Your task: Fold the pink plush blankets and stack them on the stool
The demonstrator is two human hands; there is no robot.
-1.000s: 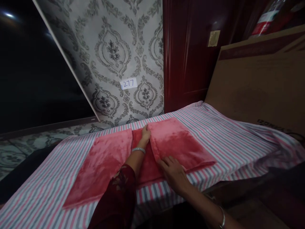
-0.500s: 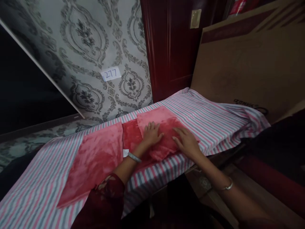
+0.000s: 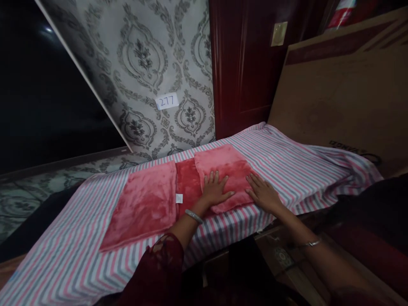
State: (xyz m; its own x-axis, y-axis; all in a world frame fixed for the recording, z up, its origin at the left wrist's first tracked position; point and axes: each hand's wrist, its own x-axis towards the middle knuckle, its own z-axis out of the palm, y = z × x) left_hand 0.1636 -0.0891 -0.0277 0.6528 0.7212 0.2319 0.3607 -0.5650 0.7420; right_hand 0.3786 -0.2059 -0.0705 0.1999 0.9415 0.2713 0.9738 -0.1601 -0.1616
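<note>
A plush pink-red cloth (image 3: 146, 204) lies on the striped sheet (image 3: 73, 238), its left and right ends folded in towards the middle. Between the two flaps a darker red strip shows, with a small white label (image 3: 179, 198) at the left flap's edge. My left hand (image 3: 215, 189) rests with spread fingers on the right flap, near its inner edge. At the outer right edge of that flap, my right hand (image 3: 263, 193) lies with its fingers stretched out, partly on the cloth. Neither hand grasps anything.
A dark screen (image 3: 57, 97) stands at the left, by patterned wallpaper bearing a paper marked 277 (image 3: 167, 101). Behind the sheet is a dark red door (image 3: 242, 63). A large cardboard box (image 3: 344, 93) stands at the right. The sheet hangs over the front edge.
The right flap's front corner, crumpled before, now lies flatter and straighter. My right hand has come down onto the flap's right edge. The view has shifted left.
</note>
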